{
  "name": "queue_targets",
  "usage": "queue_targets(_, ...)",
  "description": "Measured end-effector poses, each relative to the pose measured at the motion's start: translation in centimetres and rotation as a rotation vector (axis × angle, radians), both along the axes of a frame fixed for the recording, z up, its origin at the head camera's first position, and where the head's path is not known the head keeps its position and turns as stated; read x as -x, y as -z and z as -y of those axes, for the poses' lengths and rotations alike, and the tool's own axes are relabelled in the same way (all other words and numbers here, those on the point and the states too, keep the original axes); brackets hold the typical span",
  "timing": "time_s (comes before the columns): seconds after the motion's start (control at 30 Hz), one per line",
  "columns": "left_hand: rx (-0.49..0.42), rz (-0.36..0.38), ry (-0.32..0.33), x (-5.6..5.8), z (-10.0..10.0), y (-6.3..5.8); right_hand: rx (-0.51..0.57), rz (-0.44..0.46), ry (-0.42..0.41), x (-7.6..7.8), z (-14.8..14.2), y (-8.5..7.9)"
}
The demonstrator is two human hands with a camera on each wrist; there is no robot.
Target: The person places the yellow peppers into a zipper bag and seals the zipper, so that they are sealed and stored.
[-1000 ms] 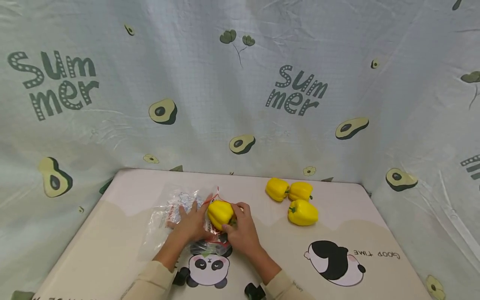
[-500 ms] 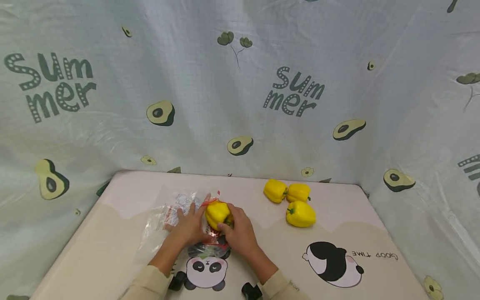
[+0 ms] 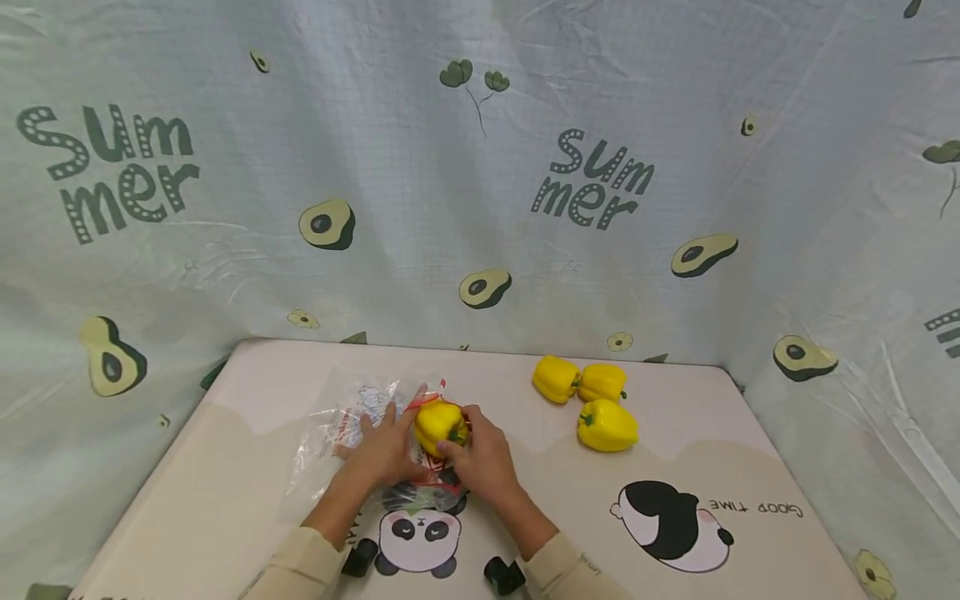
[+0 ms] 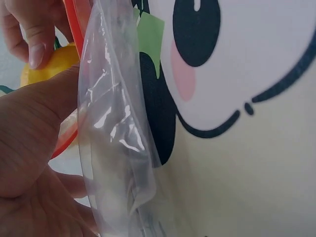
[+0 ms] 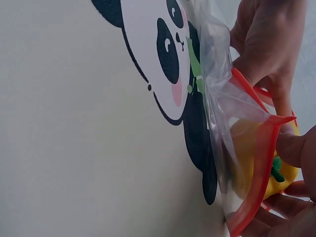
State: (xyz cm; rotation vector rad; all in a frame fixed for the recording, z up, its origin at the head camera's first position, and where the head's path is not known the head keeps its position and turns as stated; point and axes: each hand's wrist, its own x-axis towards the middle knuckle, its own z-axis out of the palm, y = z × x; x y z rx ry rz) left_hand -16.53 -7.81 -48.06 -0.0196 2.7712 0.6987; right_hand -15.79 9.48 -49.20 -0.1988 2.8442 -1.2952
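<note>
Filling the upper frame of the head view, a patterned curtain (image 3: 420,150) forms the backdrop. Below it, a pale surface (image 3: 675,454) with printed animals occupies most of the lower frame.

At lower left of centre, a clear plastic bag (image 3: 318,442) lies creased on the surface. Caution: its loose film may fold inward and block the opening if pushed from the side.

The left hand (image 3: 386,450) is spread wide over the bag, fingers splayed. Caution: insufficient pressure here could let the bag slide. The right hand (image 3: 483,458), just right of it, holds a yellow bell pepper (image 3: 435,427) between thumb and fingers. Caution: the smooth skin may slip if this grip loosens.

The held pepper sits at the bag's opening, between both hands; how far inside it lies cannot be told. Right of centre, a rear left pepper (image 3: 555,379), a rear right pepper (image 3: 602,382) and a front pepper (image 3: 607,426) form a close group.

In the right wrist view, a red band (image 5: 264,163) crosses before the held pepper. Caution: it may snag. The green stem (image 5: 277,170), the smallest part, could catch the film if turned inward.
</note>
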Motion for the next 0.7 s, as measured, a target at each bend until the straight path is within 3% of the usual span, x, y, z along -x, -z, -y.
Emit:
queue_targets(0.17,0.000,-0.004,0.000,0.0,0.2,-0.1,-0.066,-0.007,0.021,0.1,0.5,-0.1)
queue_targets(0.4,-0.020,0.005,-0.008,-0.1,0.3,-0.1,-0.051,0.032,0.054,0.0,0.8,-0.2)
queue_targets(0.7,-0.036,0.009,-0.004,-0.1,0.8,-0.4,-0.172,-0.027,0.038,0.3,1.2,-0.5)
